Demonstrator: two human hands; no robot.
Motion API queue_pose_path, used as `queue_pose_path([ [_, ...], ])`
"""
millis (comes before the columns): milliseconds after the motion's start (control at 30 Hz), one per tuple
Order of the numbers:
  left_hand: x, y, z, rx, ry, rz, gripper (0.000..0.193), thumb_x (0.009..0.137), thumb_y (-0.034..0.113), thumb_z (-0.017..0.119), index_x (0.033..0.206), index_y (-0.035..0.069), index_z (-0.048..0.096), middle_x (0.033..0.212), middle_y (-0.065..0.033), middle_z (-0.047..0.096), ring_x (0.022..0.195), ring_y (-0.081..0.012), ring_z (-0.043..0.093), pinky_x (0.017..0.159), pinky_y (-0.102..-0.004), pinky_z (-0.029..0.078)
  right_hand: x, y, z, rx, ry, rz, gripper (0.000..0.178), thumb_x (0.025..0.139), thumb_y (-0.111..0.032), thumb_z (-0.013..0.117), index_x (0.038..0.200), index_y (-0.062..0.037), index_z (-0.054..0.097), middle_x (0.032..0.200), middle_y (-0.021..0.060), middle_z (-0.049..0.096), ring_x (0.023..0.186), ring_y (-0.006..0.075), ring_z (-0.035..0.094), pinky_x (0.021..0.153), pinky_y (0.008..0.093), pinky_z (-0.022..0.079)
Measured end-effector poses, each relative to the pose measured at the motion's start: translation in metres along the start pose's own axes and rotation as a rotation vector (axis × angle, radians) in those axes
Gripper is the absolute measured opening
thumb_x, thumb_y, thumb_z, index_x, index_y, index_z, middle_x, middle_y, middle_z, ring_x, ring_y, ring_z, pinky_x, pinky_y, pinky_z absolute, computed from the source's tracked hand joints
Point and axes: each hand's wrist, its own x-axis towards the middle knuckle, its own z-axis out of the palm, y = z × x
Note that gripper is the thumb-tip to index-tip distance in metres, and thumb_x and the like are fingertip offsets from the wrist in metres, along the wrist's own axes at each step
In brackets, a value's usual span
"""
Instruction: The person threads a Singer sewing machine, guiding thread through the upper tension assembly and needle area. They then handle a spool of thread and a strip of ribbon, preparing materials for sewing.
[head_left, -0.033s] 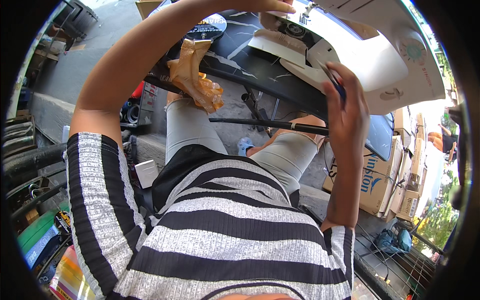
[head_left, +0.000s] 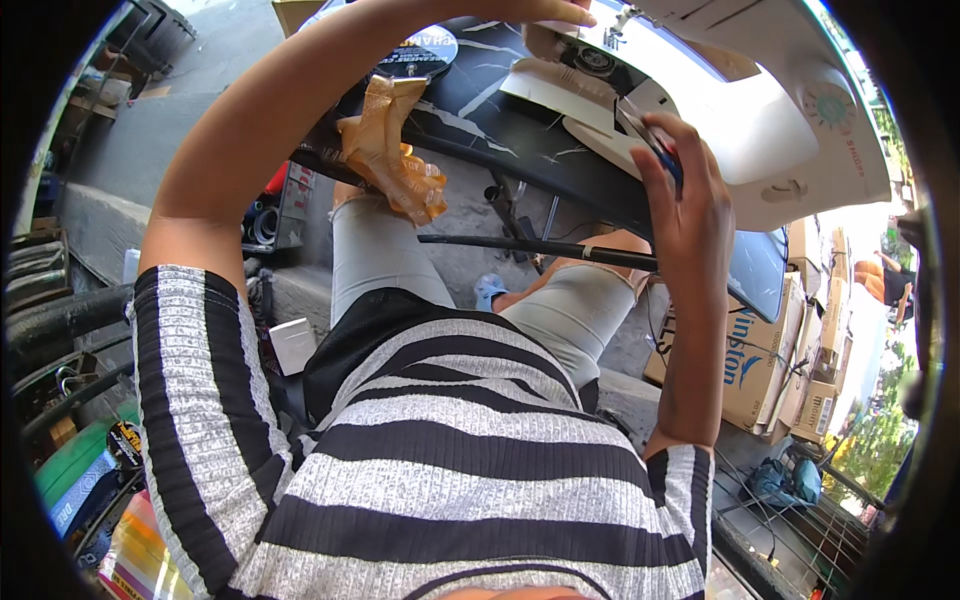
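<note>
A white sewing machine [head_left: 740, 130] stands on a black, marble-patterned table [head_left: 480, 70]. My left hand [head_left: 555, 11] reaches across to the needle area, next to the presser foot [head_left: 615, 38]. The upper edge of the view cuts this hand off, so its grip is hidden. My right hand [head_left: 695, 190] is closed round small blue-handled thread snips [head_left: 668, 160], held before the machine's front. Their thin metal blades point toward the open bobbin area [head_left: 595, 60], below which a white front cover [head_left: 558, 88] is swung down.
A gold printed ribbon [head_left: 375, 140] hangs in a bunch over the table's near edge. Behind it lies a round black printed disc [head_left: 425, 50]. Cardboard boxes [head_left: 750, 370] are stacked at the right. A dark bar [head_left: 540, 246] crosses above my knees.
My right hand has shifted slightly left and up, bringing the snips closer to the bobbin area. Their blades now show more clearly. My left hand has barely moved.
</note>
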Motion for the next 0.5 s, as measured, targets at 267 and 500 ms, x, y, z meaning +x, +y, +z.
queue_pose_path([
  [267,0.007,-0.014,-0.001,0.082,0.013,0.189,0.030,0.088,0.032,0.071,0.095,0.003,0.068,0.084,-0.0123,0.070,0.080,-0.0223,0.066,0.072,-0.0381,0.051,0.050,-0.001,0.026,-0.221,0.072,0.089,0.023,0.099,-0.035,0.060,0.107,-0.0136,0.061,0.091,0.0087,0.071,0.080,0.0264,0.071,0.066,0.0382,0.053],
  [500,0.007,-0.014,-0.003,0.036,-0.027,0.084,0.034,0.089,0.037,0.070,0.100,0.004,0.069,0.088,-0.0112,0.071,0.081,-0.0220,0.066,0.073,-0.0368,0.051,0.062,-0.004,0.030,-0.186,0.001,0.273,0.027,0.100,-0.038,0.057,0.104,-0.0113,0.060,0.088,0.0121,0.072,0.083,0.0312,0.071,0.070,0.0407,0.053],
])
